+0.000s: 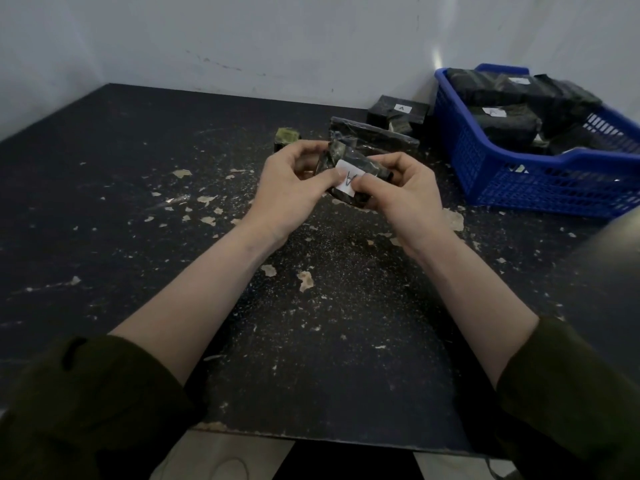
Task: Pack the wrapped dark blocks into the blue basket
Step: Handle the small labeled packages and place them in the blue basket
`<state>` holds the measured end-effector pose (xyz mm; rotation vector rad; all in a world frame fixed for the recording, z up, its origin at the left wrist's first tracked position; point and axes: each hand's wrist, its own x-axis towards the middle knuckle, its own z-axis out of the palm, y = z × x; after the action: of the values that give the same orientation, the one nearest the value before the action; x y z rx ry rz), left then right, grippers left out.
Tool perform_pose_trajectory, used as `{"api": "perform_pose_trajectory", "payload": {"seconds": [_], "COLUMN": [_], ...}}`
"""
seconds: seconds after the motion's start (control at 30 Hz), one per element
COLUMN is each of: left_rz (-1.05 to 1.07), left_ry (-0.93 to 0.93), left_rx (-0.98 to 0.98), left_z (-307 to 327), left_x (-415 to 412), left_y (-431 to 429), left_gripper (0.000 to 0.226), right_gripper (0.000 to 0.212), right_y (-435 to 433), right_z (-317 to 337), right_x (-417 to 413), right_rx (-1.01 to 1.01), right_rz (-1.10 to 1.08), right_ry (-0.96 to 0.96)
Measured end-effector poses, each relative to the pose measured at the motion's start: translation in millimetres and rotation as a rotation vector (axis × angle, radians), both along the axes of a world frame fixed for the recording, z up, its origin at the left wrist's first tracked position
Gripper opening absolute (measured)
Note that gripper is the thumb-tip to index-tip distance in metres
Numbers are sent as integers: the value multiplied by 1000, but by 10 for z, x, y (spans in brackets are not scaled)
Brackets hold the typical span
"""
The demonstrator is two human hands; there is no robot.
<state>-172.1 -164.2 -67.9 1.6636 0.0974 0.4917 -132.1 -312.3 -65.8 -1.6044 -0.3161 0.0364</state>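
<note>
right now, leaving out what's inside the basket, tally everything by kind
blue basket: 1
labelled dark blocks outside it: 2, held block and block by the wall
small green-topped block: 1
flat bag pile: 1
total: 5
</note>
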Motion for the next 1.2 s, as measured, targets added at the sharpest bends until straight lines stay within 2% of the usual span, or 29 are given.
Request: {"api": "perform_pose_trajectory", "payload": {"seconds": [0.07, 0.13, 0.2, 0.27, 0.33, 0.43, 0.53, 0.63, 0.73, 0.83, 0.93, 1.03, 1.2], "left_rz": [28, 69, 79, 55, 16, -23, -58, -35, 7, 39, 49, 18, -50], "left_ry": [-28, -47, -54, -48, -47, -40, -39, -47, -49, -54, -68, -76, -60], "left_rx": [-48, -114, -140, -107, -112, -141, -98, -58, -63, -84, -78, -55, -8], "left_z": [-7, -11, 4, 25, 39, 21, -8, -22, 23, 91, 178, 246, 354], "left_x": [-11, -9, -15, -25, -27, 1, 14, 28, 18, -3, -36, -81, -51], "left_y": [-17, -9, -4, -18, -23, 5, 18, 4, 4, -4, -31, -164, -618], "left_gripper": [40, 44, 40, 23, 10, 20, 21, 24, 21, 18, 17, 18, 16], "right_gripper": [37, 52, 66, 71, 67, 52, 37, 30, 27, 33, 45, 53, 60], "right_y": [-19, -32, -18, 9, 22, 8, 6, -4, -13, -33, -92, -254, -735], "right_z": [13, 27, 19, 0, -13, -4, 14, 19, 20, 36, 121, 241, 363], "right_x": [2, -6, -34, -52, -55, -16, 21, 39, 31, 11, -29, -94, -190], "right_rx": [16, -8, -77, -68, -14, 63, 224, 257, 189, 10, -27, -64, -279], "right_rz": [35, 133, 224, 257, 243, 181, 143, 131, 100, 3, -38, -35, -108], "right_ry": [44, 85, 63, 37, 15, 30, 176, 191, 119, -46, -187, -280, -396]}}
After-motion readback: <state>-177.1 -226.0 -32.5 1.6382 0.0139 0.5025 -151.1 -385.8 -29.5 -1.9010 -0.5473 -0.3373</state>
